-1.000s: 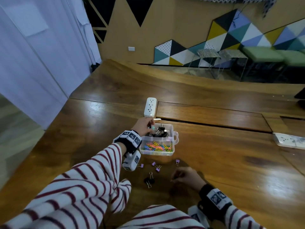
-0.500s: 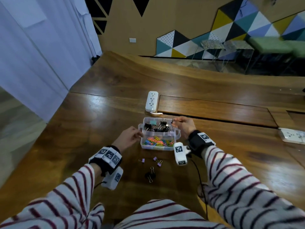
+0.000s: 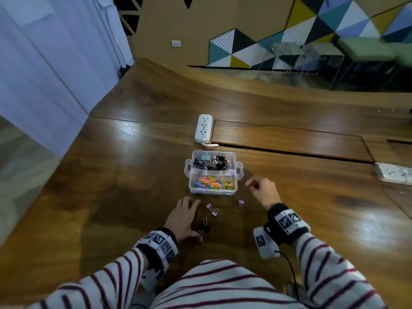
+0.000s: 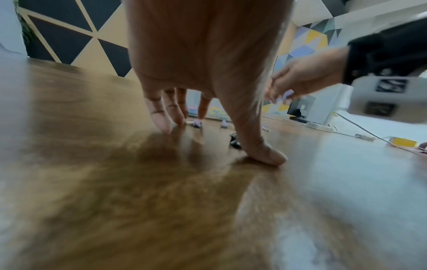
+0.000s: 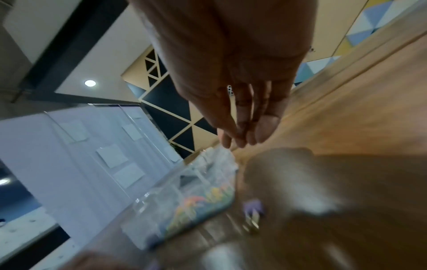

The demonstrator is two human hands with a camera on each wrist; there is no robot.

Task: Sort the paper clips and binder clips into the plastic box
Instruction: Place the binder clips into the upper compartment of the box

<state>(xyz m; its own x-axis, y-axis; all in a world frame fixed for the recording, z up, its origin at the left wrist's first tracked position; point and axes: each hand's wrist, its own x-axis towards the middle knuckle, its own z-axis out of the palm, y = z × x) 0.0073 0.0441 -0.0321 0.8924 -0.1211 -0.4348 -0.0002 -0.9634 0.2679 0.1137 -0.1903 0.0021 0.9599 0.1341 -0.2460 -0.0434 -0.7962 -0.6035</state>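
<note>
The clear plastic box [image 3: 233,192] stands mid-table, black binder clips [image 3: 211,163] in its far compartment and coloured paper clips [image 3: 213,183] in the near one. Three purple binder clips [image 3: 214,212] lie loose in front of it, one [image 5: 253,208] nearer my right hand. A black binder clip [image 3: 203,228] lies beside my left hand [image 3: 189,219]. That hand rests on the table, straight fingers [image 4: 161,118] and thumb [image 4: 261,149] touching the wood and holding nothing. My right hand [image 3: 252,186] hovers right of the box, fingers [image 5: 263,131] relaxed and empty.
A white power strip [image 3: 203,128] lies just beyond the box, with its cord by a long slot in the table. Another white strip [image 3: 392,172] lies at the right edge. Curtains hang on the left.
My right hand has drawn back from the box's far compartment to its right side, now empty. My left hand has come down from the box's left side onto the table beside the black clip.
</note>
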